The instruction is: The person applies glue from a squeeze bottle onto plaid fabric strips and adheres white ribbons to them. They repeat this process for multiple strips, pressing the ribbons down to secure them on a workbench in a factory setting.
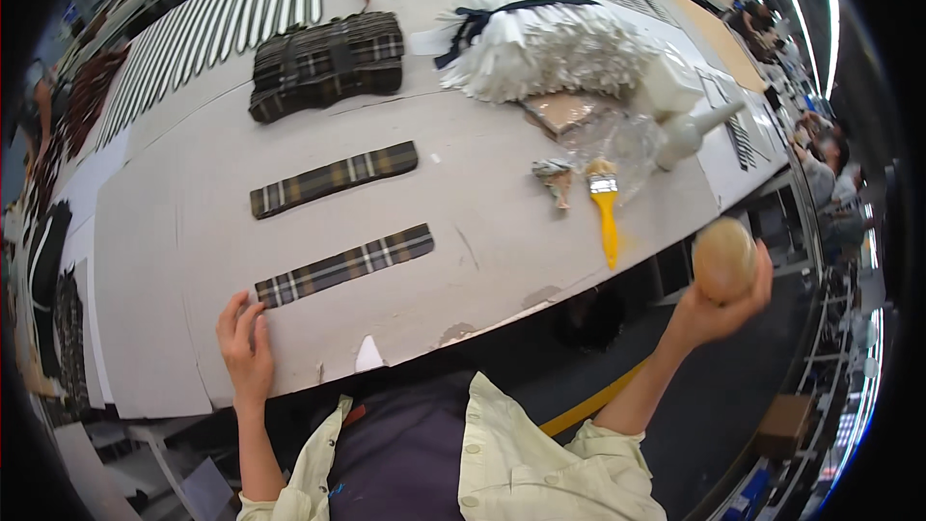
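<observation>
My left hand (247, 347) rests at the table's near edge with its fingers apart. Its fingertips are at the left end of a plaid fabric strip (347, 265), and whether they press on it is hard to tell. A second plaid strip (336, 179) lies flat a little farther off, roughly parallel to the first. Out to the right, beyond the table edge, my right hand (719, 314) is closed around a round tan object (724, 260), jar-like and slightly blurred. A yellow-handled paintbrush (605, 212) lies on the table between my hands, nearer the right one.
Beyond the strips sits a tied stack of plaid pieces (328, 66). White strips in a bundle (550, 48) lie to its right, with a pale bottle (690, 135) and a crumpled scrap (555, 178) nearby. Long white-edged strips (217, 29) cover the far left. People work at the right.
</observation>
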Motion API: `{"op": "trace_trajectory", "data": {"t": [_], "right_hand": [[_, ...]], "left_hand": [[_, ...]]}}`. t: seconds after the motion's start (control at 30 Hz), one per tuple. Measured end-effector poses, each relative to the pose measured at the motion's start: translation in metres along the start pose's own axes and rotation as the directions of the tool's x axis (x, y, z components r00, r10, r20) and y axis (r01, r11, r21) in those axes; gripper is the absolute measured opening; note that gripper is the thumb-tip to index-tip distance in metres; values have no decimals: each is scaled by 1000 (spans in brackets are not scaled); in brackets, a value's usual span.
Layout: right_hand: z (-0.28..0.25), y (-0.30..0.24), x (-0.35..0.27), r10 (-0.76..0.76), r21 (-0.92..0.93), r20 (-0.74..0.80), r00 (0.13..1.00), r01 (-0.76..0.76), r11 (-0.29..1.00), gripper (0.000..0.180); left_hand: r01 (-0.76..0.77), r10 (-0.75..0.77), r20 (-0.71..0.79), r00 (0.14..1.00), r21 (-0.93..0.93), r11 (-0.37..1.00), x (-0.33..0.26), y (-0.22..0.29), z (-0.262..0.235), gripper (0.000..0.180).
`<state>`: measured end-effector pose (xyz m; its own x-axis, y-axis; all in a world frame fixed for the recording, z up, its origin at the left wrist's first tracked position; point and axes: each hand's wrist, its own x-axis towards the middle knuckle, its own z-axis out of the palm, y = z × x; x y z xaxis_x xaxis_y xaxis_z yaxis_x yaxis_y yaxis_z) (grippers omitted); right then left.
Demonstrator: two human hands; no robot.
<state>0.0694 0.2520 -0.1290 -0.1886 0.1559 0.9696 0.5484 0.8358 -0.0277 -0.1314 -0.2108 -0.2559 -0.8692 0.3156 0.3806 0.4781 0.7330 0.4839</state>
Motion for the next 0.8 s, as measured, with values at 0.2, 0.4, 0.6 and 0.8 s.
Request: {"op": "trace_trajectory", "data": {"t": [0.2,0.4,0.6,0.8], "right_hand": [[64,106,-60,134,-224,677,724,29,974,46],[117,127,-98,310,-185,697,647,-256,949,60],[124,144,-99,259,-218,732,630,-144,965,75],[125,64,-29,42,107,560,827,-122,987,44]], "left_hand": [[89,-129,-147,981,-249,964,-1,-10,-2,5],[238,-332,-153,931,-436,868,-17,-24,-21,10],[287,-431,-120,895,-585,759,-19,-36,-19,7],[347,-500,-53,865,-655,671,-12,-37,-22,5]]}}
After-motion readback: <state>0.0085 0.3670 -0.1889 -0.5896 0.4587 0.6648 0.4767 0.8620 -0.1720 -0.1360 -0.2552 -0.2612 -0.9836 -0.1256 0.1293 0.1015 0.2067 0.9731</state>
